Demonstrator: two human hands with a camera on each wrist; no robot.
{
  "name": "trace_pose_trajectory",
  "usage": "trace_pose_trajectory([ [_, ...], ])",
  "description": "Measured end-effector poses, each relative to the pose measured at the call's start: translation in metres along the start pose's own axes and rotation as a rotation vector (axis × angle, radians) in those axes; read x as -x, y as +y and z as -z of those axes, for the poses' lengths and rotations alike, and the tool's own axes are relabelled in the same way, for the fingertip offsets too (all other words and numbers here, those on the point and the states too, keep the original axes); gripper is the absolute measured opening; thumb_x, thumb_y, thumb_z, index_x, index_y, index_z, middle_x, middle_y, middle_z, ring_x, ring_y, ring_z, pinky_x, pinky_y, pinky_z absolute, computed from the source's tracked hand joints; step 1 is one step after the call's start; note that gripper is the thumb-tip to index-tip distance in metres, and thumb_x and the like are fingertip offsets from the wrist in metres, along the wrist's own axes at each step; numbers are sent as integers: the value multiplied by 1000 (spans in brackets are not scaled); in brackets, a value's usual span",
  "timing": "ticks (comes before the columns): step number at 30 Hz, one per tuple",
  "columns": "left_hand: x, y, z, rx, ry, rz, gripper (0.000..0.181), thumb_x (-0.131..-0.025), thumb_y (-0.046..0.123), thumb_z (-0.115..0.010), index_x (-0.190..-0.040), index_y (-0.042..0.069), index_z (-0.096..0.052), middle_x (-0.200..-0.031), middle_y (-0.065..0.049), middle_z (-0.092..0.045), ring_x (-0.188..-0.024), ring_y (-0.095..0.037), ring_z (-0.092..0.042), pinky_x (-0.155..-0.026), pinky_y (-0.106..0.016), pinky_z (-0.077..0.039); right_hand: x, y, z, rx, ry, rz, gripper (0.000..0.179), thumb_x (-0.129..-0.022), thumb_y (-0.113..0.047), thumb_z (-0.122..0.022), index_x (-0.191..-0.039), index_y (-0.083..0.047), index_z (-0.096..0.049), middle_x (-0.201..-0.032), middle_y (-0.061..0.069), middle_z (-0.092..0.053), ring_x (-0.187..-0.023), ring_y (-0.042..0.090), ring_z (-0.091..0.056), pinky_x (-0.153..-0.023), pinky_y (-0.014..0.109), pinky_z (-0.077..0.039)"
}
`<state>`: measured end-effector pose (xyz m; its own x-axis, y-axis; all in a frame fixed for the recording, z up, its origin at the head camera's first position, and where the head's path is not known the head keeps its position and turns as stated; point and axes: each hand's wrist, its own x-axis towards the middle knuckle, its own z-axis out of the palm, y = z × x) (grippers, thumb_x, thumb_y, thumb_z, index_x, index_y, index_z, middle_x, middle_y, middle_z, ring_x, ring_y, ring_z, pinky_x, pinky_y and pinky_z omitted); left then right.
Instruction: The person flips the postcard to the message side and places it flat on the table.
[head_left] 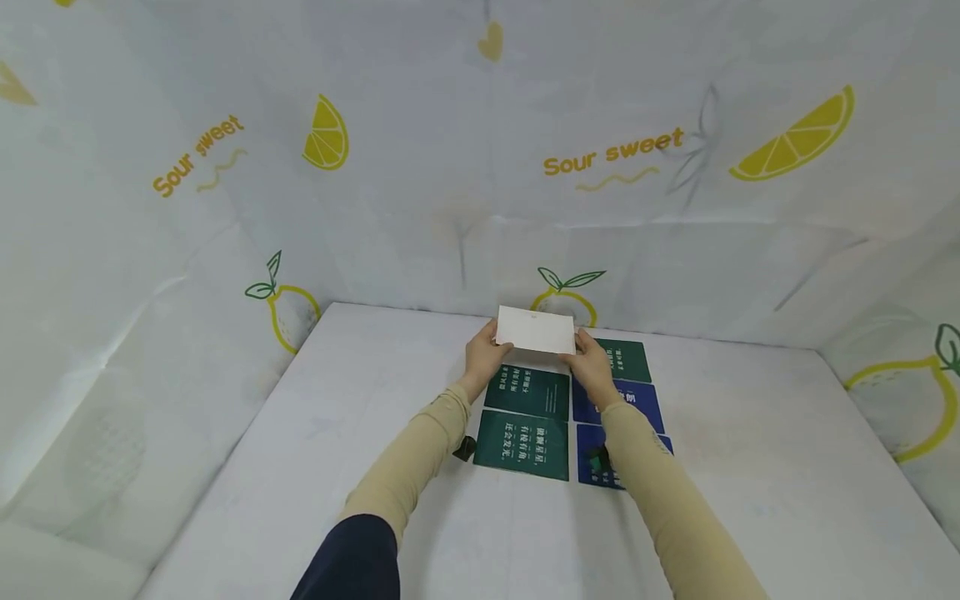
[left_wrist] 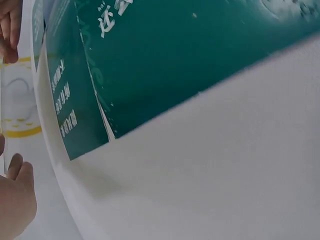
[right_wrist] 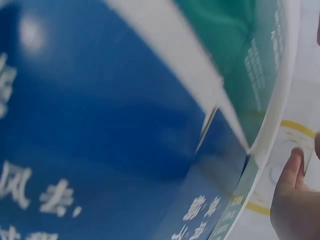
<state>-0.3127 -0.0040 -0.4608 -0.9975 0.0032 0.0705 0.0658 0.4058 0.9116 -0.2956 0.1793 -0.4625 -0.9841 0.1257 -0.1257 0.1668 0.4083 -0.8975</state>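
A white blank-faced card (head_left: pixel 536 330) is held up above the far end of the table, by the back wall. My left hand (head_left: pixel 483 360) pinches its left edge, and my right hand (head_left: pixel 591 367) pinches its right edge. Below it, green cards with white writing lie in a left column: one nearer (head_left: pixel 522 444), one farther (head_left: pixel 527 392). The right column has a green card (head_left: pixel 626 360) at the back and two blue cards, the middle one (head_left: pixel 645 402) and the near one (head_left: pixel 588 467), partly hidden by my right arm. In the left wrist view, the left hand (left_wrist: pixel 17 202) shows at the lower left.
The white table (head_left: pixel 750 467) extends to both sides of the cards. A white wall sheet (head_left: pixel 420 208) printed with lemons encloses the back and sides. Dark wrist cameras, including the left one (head_left: pixel 465 449), hang under the forearms close to the cards.
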Motion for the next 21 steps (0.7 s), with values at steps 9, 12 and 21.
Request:
trace_pose_trajectory([
  [9,-1,-4,-1,-156,13,-24,61,-78,14,-64,-133,11,-38,-133,-7,-45,-119,-22,-46,-96,-34,-40,-3,10,2,231,25,60,65,-80,-21,-60,-136,-6,-30,-126,19,-48,-108,30,-52,-90,41,-43],
  [12,0,-5,-1,-216,17,-35,59,-78,15,-64,-132,9,-39,-121,-11,-53,-111,-22,-51,-93,-35,-42,-4,13,2,251,31,71,63,-81,-23,-60,-135,-5,-32,-121,18,-50,-103,28,-52,-86,39,-44],
  [21,3,-7,0,-335,-4,-22,57,-79,22,-63,-129,6,-42,-102,-12,-56,-87,-18,-53,-80,-31,-47,-3,16,-1,353,92,168,60,-81,-22,-61,-131,-1,-36,-84,14,-52,-66,19,-45,-57,25,-35],
])
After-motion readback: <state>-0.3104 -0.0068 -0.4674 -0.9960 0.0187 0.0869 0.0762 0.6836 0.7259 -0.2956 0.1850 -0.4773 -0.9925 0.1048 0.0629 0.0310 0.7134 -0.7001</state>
